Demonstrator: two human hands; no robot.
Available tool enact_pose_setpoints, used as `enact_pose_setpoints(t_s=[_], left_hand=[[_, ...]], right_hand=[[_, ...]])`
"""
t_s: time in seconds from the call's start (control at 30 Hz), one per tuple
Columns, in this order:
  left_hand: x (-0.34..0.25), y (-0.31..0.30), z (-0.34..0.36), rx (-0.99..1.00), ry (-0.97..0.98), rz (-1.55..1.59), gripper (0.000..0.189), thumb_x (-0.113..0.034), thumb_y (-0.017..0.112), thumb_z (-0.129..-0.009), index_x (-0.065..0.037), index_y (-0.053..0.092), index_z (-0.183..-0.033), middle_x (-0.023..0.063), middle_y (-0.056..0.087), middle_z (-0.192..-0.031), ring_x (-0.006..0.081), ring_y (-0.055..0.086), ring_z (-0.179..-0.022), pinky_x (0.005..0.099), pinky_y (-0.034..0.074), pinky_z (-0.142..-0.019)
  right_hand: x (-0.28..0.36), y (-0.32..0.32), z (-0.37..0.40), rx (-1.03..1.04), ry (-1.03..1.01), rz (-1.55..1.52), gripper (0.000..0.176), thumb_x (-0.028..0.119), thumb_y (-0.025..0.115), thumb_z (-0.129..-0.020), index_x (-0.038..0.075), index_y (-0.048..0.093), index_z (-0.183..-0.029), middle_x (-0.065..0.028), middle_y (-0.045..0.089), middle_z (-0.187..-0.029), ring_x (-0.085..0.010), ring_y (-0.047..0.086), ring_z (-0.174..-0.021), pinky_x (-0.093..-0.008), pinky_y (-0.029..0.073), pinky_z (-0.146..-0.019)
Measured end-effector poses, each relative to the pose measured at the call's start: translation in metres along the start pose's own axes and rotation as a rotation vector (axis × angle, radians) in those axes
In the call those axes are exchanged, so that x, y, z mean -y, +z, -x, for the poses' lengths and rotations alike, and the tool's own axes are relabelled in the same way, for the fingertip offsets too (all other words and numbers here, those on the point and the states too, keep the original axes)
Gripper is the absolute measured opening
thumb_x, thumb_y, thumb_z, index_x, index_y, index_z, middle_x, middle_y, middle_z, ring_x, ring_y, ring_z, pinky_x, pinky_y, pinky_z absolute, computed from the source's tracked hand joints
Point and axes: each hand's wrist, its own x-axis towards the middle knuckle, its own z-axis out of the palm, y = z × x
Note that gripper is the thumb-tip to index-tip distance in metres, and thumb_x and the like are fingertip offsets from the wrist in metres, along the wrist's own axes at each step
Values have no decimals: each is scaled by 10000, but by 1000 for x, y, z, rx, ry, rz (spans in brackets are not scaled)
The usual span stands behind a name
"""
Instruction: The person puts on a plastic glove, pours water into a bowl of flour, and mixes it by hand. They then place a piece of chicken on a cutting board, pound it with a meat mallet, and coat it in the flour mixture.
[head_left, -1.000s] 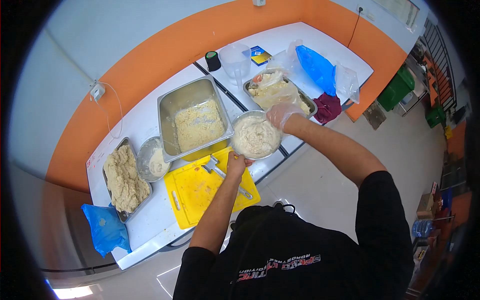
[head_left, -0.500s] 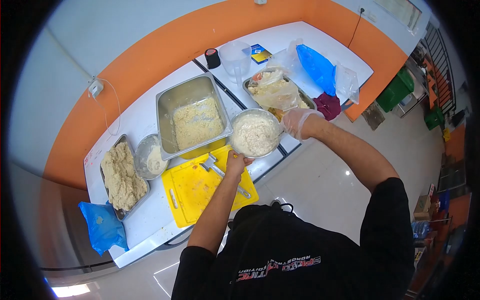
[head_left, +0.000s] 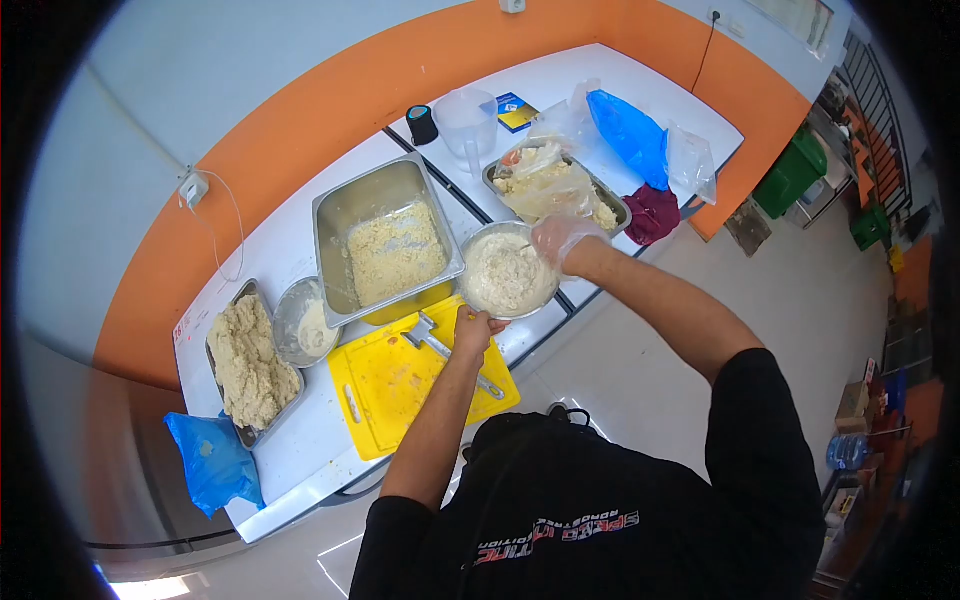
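A round metal bowl (head_left: 466, 292) of thick, pale, floury batter (head_left: 505, 275) is tilted slightly at the table's front edge. My left hand (head_left: 474, 328) grips its near rim, thumb on top. My right hand (head_left: 566, 243), in a clear plastic glove, is closed over the bowl's right side. A thin metal utensil (head_left: 528, 247) appears to run from its fingers into the batter; its working end is hidden. Left of the bowl a deep steel pan (head_left: 333, 215) holds pale crumbs. Below lies a yellow cutting board (head_left: 375, 400) with a metal meat mallet (head_left: 427, 335) on it.
At left are a tray of breaded pieces (head_left: 250, 360), a bowl of flour (head_left: 318, 328) and a blue bag (head_left: 213, 458). Behind my right hand stand a plastic-covered tray (head_left: 610, 200), a clear jug (head_left: 466, 125), a purple cloth (head_left: 652, 214) and another blue bag (head_left: 628, 135).
My right hand has moved left, from the bowl's right edge to over the batter. My left hand keeps its grip on the rim. The camera view has shifted slightly.
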Motion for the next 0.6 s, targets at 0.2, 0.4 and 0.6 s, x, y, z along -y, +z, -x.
enact_pose_setpoints(t_s=[0.2, 0.4, 0.6], left_hand=[[7, -2, -5, -2, -47, -74, 247, -188, 423, -952, -148, 364, -1189, 60, 718, -940, 181, 681, -920, 421, 352, -730], [-4, -5, 2, 85, -8, -99, 185, -11, 402, -906, -16, 337, -1079, 207, 627, -974, 264, 716, -814, 337, 600, -701], [15, 3, -9, 20, 1, -30, 240, -162, 384, -960, -135, 368, -1198, 80, 718, -962, 187, 698, -882, 369, 369, -638]], right_hand=[[7, -51, 35, 120, -37, 255, 165, 93, 582, -826, 33, 723, -889, -181, 709, -951, -302, 697, -901, -380, 552, -779], [25, -1, 19, 238, -153, 91, 231, 99, 542, -855, 36, 719, -989, -192, 695, -1037, -305, 683, -971, -389, 539, -821], [21, 31, -13, -15, -81, -49, 190, 109, 549, -825, 42, 717, -883, -179, 708, -908, -307, 694, -877, -386, 545, -780]])
